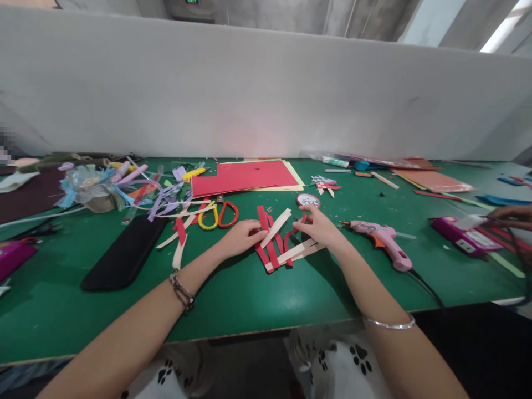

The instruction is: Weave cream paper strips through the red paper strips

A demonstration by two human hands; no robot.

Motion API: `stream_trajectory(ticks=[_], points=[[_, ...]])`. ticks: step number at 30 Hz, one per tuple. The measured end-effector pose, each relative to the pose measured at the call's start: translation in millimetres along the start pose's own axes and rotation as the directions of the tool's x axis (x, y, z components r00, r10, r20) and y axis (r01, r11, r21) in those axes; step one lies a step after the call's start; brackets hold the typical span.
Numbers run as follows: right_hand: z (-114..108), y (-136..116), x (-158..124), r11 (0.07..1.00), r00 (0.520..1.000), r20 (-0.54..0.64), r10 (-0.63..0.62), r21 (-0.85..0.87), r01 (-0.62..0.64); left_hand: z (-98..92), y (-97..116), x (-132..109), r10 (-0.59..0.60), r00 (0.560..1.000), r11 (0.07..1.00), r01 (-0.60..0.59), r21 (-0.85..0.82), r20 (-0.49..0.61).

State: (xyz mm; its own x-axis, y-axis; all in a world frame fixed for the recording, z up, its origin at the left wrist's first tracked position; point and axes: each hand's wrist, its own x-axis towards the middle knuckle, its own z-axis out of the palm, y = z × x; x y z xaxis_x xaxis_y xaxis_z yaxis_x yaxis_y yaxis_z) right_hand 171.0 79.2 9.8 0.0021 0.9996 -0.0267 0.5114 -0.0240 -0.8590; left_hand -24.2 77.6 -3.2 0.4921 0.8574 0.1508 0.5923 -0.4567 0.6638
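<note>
Paper strips (272,255), red and cream, overlap at angles.

One word can be read: "EXIT", in green capital letters on the dark sign (192,2) at the top edge, where the picture cuts it partly. On the white-and-green tube (336,162) at the back of the table (233,310), any print is too small for reading.

One pink glue gun (388,241), one flat black oblong object (124,252), two magenta plastic boxes (465,237) and one pair of yellow-and-orange-handled scissors (220,214) are seen; overlapping red and cream paper strips (276,228) cannot be surely counted.
</note>
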Motion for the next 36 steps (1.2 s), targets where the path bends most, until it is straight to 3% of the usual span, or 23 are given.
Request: stream_trajectory(ticks=[18,27,36], points=[[6.8,5.4,2.7,0.976,0.996,-0.019,-0.086,-0.202,0.080,0.7,0.3,0.1,-0.041,0.999,0.991,0.045,-0.129,0.033],[8.8,6.0,5.1,0.985,0.991,-0.069,-0.118,-0.134,0.108,0.6,0.6,-0.3,-0.033,0.999,0.989,0.037,-0.142,0.032],[7.4,3.6,3.5,0.980,0.991,-0.069,-0.116,-0.169,0.103,1.2,-0.9,-0.8,-0.027,0.999,0.987,0.030,-0.160,0.024]])
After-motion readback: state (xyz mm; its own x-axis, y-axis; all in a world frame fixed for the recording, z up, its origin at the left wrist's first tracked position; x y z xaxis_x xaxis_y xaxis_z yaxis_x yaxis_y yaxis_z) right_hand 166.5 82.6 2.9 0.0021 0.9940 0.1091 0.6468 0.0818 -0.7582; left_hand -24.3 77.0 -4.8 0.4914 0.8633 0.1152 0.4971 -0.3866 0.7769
